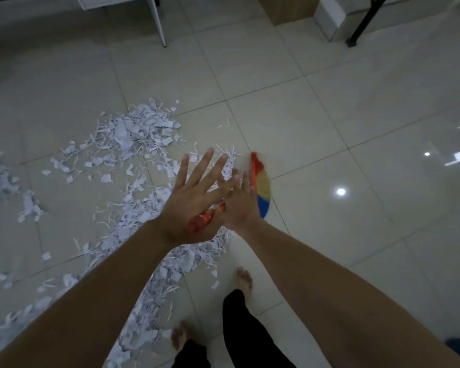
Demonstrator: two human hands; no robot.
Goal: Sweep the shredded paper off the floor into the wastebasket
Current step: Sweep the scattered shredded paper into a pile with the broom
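While flat palms sandwich broom (260,187) handle | shredded paper (133,139) strewn on floor (329,115)

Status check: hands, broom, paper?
Left hand and right hand flat, fingers straight, broom handle pressed between palms. Shredded paper spread left of broom. Wastebasket not seen.

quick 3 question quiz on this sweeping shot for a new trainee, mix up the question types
1. True or false: the left hand has its fingers curled tightly round the broom handle.
2. Which side of the broom head holds most of the shredded paper? A) the person's left B) the person's right C) none left on the floor
3. Fill in: the broom handle sits between the left hand and the ___ hand.

Key
1. False: its fingers are spread straight.
2. A
3. right; the right hand lies flat against it.
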